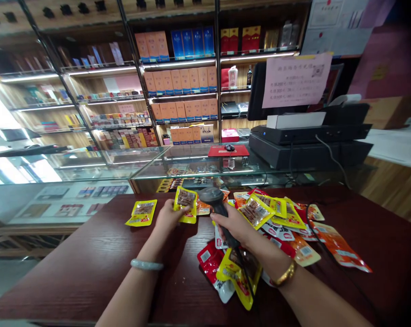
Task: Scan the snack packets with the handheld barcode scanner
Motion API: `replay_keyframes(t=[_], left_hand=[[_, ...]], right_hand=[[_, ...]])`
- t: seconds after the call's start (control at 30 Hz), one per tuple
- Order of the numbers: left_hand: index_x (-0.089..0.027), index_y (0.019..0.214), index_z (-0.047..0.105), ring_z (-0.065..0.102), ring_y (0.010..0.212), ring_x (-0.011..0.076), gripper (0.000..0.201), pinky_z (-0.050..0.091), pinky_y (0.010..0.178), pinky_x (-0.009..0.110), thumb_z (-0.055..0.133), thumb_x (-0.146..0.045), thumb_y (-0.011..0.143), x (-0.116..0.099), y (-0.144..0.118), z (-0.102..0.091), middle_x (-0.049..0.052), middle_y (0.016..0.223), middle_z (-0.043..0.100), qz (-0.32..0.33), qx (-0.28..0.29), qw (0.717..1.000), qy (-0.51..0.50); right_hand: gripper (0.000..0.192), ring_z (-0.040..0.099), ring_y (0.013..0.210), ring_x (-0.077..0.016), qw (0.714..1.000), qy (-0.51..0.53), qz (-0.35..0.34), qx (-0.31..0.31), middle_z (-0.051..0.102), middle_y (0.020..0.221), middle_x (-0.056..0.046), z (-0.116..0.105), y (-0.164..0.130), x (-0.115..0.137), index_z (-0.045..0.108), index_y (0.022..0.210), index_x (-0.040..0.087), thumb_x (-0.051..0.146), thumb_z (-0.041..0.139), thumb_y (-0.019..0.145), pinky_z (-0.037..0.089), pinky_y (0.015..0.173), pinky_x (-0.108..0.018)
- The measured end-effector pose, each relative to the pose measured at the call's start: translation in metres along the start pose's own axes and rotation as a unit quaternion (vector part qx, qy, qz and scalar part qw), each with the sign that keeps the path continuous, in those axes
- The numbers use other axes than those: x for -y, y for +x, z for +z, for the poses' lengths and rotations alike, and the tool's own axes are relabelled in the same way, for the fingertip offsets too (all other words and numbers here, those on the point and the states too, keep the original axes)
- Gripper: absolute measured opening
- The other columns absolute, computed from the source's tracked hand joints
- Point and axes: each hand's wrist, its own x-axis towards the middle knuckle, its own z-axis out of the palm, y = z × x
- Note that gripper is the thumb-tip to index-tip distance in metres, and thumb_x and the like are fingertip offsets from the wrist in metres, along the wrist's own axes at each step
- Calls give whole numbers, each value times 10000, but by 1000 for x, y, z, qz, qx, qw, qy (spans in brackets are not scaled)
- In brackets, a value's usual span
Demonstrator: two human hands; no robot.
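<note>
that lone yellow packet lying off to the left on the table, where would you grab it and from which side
Take the lone yellow packet by its near edge, coming from above and the near side. It lies flat on the dark table, apart from the pile, so fingers probably can't get under its middle; a sealed edge is the easiest to pinch. The left hand is nearest but holds another packet; the right hand holds the scanner.

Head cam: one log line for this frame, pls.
left hand: holds yellow packet | right hand: grips barcode scanner, aimed at packet | packet pile by right hand | one packet apart, left
</note>
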Motion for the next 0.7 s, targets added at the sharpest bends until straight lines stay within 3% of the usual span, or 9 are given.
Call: replay_keyframes(t=[0.1,0.23,0.3,0.37,0.4,0.47,0.53,0.6,0.7], left_hand=[[-208,1091,619,734,1047,364,442,533,856,418,710,-559,837,10,8,-34,148,1065,776,-37,-64,991,115],[-199,1227,611,695,1132,409,484,502,939,499,579,-576,926,20,8,-66,196,1183,744,-99,-152,967,179],[-183,1330,580,615,1272,429,525,456,1026,545,576,-532,937,18,2,-68,228,1334,682,-85,-225,950,200],[-179,1444,517,492,1415,422,593,393,1111,558,580,-495,946,9,-5,-58,234,1502,573,-31,-297,931,211],[-178,1471,501,458,1444,408,611,373,1136,543,577,-493,953,3,-9,-49,224,1536,546,3,-306,928,213],[-171,1434,553,497,1403,380,584,369,1147,494,560,-524,969,-9,-14,-25,203,1473,607,62,-247,940,226],[-176,1330,641,576,1308,364,549,397,1111,454,536,-581,975,-20,-18,2,182,1340,695,100,-116,956,249],[-165,1264,680,595,1279,387,598,415,1073,467,484,-651,976,-29,-21,25,200,1303,714,108,-17,953,283],[-96,1215,695,575,1299,447,717,403,1065,519,432,-711,960,-40,-24,45,283,1307,689,104,34,935,336]], right_hand=[[417,491,373,-130,1000,0,4,1,563,482,102,0,-1,1,494,1050,238,491,748,836,435,413,-236],[401,498,380,-131,1000,2,1,7,568,490,100,1,-2,3,503,1091,230,464,730,857,440,417,-234],[401,500,383,-131,1000,-1,-4,8,564,488,100,1,-2,4,509,1092,229,468,733,860,439,420,-232],[408,500,384,-130,1000,-1,-7,6,561,486,99,0,-3,5,513,1077,230,485,743,855,433,419,-229],[412,502,385,-129,1000,0,-7,5,560,487,99,0,-3,5,513,1071,232,490,747,853,431,419,-227],[403,504,384,-128,1000,2,-8,3,562,489,98,0,-2,4,513,1058,233,487,750,852,431,417,-226],[374,500,380,-123,1000,-3,-13,3,567,492,94,0,-1,3,520,1040,233,469,745,857,434,416,-225],[343,491,372,-120,1000,-8,-18,0,562,486,95,0,0,1,528,1029,232,448,735,861,433,409,-224],[321,488,365,-124,1000,-8,-10,-4,549,476,100,0,1,1,533,1035,233,425,724,863,427,393,-222]])
